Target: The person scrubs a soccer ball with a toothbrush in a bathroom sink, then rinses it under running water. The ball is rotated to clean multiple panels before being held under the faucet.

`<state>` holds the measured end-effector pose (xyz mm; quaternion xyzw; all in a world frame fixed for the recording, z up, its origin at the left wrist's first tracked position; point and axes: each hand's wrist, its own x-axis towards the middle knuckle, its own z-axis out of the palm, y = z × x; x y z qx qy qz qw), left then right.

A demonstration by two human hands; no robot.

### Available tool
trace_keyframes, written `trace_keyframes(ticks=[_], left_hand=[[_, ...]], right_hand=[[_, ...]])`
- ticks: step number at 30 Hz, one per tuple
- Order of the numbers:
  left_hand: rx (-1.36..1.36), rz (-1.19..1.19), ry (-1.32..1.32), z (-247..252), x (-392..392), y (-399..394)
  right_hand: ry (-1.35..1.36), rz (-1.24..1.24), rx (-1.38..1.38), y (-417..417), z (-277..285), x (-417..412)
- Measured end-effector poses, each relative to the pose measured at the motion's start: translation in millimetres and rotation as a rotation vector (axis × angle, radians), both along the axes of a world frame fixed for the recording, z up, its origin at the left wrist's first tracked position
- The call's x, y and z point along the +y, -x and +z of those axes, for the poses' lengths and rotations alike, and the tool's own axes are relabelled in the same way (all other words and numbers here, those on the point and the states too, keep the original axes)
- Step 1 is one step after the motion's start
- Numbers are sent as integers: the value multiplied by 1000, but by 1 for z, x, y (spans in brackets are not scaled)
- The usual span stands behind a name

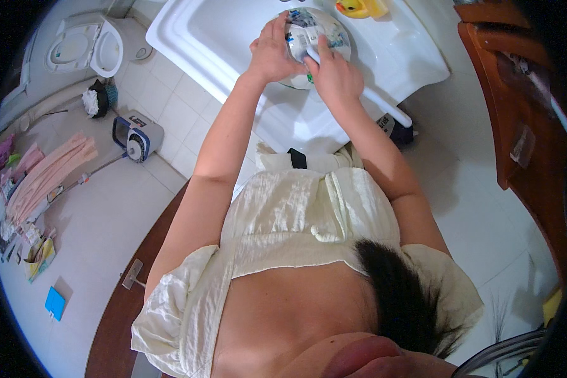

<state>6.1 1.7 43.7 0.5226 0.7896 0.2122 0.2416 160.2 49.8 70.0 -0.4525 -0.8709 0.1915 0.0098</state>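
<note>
A round white bundle (336,40) with blue and green print, perhaps a wrapped roll, lies over the white sink basin (227,28). My left hand (273,55) grips its left side, fingers spread along the wrapping. Against its lower right is my right hand (335,71), closed round a white rod-like handle (385,106). One end of that handle shows between thumb and index finger; the other slants down to the right past the sink's edge. What the fingers cover cannot be seen. Beyond the bundle, a yellow rubber duck (356,8) sits on the sink.
A toilet (106,52) with its lid up stands at the far left, near a black-lined bin (105,97) and a mop bucket (139,137). Pink cloths (52,177) hang at left. A brown wooden shelf (496,118) rises at right.
</note>
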Motion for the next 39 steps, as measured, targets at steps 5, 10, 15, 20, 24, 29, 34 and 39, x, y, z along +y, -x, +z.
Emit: trace_keyframes(ticks=[5, 10, 15, 20, 24, 29, 34, 39], left_hand=[[27, -38, -50, -9, 2, 2], [113, -43, -65, -2, 6, -4], [195, -34, -158, -40, 22, 30], [128, 65, 216, -49, 42, 46], [45, 82, 214, -80, 47, 62], [-506, 412, 241, -58, 42, 59], [-622, 376, 185, -30, 21, 45], [-455, 235, 74, -21, 12, 29]], right_hand=[[6, -85, 0, 51, 7, 49], [73, -265, 44, 47, 17, 67], [67, -299, 113, 35, 5, 65], [-28, -309, 107, 13, -22, 50], [42, -324, 125, 11, -18, 45], [68, -443, 230, 2, -39, 48], [89, -469, 233, 3, -45, 56], [80, -436, 160, 4, -38, 61]])
